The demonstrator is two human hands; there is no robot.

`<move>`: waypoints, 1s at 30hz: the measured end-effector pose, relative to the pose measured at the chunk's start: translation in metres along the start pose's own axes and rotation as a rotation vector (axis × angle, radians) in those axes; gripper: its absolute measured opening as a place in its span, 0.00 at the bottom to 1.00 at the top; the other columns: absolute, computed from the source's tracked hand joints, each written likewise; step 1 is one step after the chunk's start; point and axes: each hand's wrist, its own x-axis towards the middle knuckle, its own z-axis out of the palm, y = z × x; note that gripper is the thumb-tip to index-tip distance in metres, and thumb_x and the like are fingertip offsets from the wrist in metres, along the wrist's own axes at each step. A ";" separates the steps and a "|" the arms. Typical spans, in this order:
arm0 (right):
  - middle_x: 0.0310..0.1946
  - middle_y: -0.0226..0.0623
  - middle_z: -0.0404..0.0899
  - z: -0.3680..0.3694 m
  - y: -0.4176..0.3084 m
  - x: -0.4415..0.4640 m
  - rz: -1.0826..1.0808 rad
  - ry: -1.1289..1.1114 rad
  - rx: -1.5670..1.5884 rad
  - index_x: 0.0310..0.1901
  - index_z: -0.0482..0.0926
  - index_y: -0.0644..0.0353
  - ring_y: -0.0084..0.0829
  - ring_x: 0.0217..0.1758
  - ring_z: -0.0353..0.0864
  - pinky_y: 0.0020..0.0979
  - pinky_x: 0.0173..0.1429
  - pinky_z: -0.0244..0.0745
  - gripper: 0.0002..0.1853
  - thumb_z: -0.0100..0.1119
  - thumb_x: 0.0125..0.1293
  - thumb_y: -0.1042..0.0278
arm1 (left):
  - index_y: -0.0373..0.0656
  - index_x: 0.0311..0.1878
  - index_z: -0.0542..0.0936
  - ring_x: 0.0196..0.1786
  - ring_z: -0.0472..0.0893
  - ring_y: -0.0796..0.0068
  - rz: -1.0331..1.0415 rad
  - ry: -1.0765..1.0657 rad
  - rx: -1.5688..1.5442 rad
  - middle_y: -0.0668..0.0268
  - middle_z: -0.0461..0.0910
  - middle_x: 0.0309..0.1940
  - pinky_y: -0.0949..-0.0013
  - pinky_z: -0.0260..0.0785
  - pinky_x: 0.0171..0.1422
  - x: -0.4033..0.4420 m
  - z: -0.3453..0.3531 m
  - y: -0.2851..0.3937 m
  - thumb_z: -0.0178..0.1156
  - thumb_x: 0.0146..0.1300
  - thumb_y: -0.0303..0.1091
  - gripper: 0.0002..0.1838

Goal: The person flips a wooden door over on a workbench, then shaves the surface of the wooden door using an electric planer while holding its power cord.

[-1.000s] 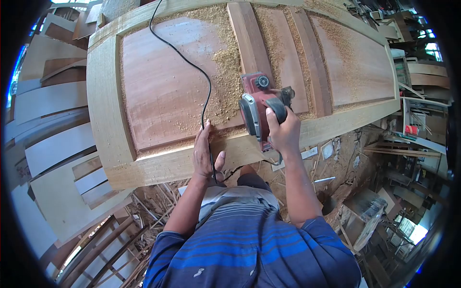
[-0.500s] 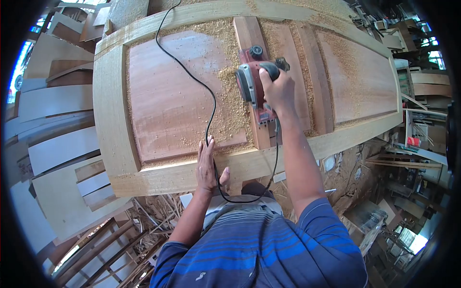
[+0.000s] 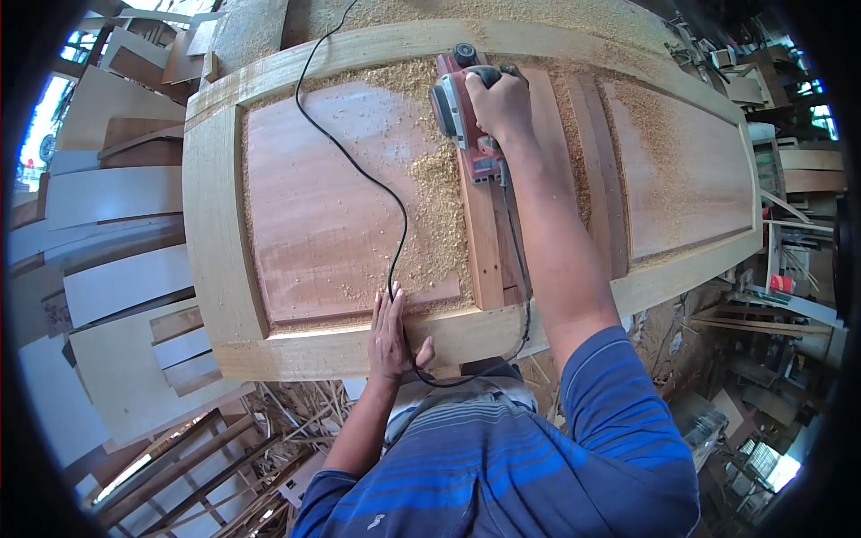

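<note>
A wooden panel door (image 3: 336, 357) lies flat before me, strewn with shavings. My right hand (image 3: 504, 106) is wrapped round the rear handle of a red and black electric planer (image 3: 459, 112), which rests on an upright rail (image 3: 485, 255) between the panels, near the far edge. Fingers outstretched, my left hand (image 3: 391, 341) lies on the near edge of the door frame. The planer's black power cord (image 3: 401, 202) crosses the left panel and runs by my left hand, then loops near my waist toward the tool.
Wood shavings (image 3: 437, 184) are heaped on the left panel beside the rail. Stacked boards (image 3: 126, 278) stand at the left. Timber scraps (image 3: 300, 408) litter the floor below the door, and more boards (image 3: 812, 170) and clutter fill the right side.
My right hand has pushed the planer away from me along the rail, toward the door's far edge. My left hand stays on the near frame. The view has shifted slightly.
</note>
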 end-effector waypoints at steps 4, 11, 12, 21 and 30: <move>0.27 0.53 0.89 0.022 0.000 0.044 -0.105 0.071 -0.036 0.35 0.91 0.69 0.47 0.33 0.93 0.45 0.44 0.89 0.30 0.64 0.73 0.42 | 0.31 0.86 0.61 0.86 0.68 0.34 -0.015 0.006 0.011 0.37 0.67 0.84 0.37 0.54 0.94 0.002 0.000 0.002 0.73 0.59 0.49 0.56; 0.20 0.46 0.89 0.042 -0.012 0.099 -0.174 0.107 -0.085 0.29 0.90 0.69 0.40 0.27 0.94 0.43 0.41 0.90 0.33 0.62 0.76 0.41 | 0.32 0.86 0.61 0.86 0.68 0.34 -0.045 0.031 0.020 0.37 0.67 0.84 0.38 0.57 0.93 0.006 0.000 0.008 0.72 0.60 0.47 0.55; 0.21 0.46 0.89 0.043 -0.016 0.104 -0.173 0.108 -0.099 0.30 0.90 0.69 0.40 0.28 0.94 0.43 0.43 0.90 0.33 0.62 0.75 0.41 | 0.32 0.86 0.61 0.86 0.69 0.33 -0.044 0.035 0.031 0.36 0.67 0.84 0.39 0.57 0.93 0.007 0.000 0.009 0.72 0.60 0.47 0.55; 0.34 0.49 0.94 0.020 -0.032 0.076 -0.170 0.192 0.071 0.45 0.93 0.67 0.47 0.43 0.97 0.47 0.53 0.90 0.33 0.66 0.73 0.35 | 0.32 0.87 0.60 0.87 0.67 0.35 -0.047 0.099 0.054 0.38 0.66 0.85 0.42 0.57 0.94 -0.002 0.008 -0.002 0.73 0.60 0.47 0.56; 0.23 0.24 0.79 -0.142 0.056 -0.176 -0.091 0.106 0.875 0.44 0.85 0.61 0.16 0.20 0.75 0.26 0.25 0.70 0.14 0.75 0.78 0.57 | 0.32 0.89 0.57 0.87 0.66 0.35 -0.001 0.131 0.087 0.38 0.65 0.86 0.43 0.56 0.94 -0.009 0.010 -0.001 0.72 0.65 0.50 0.56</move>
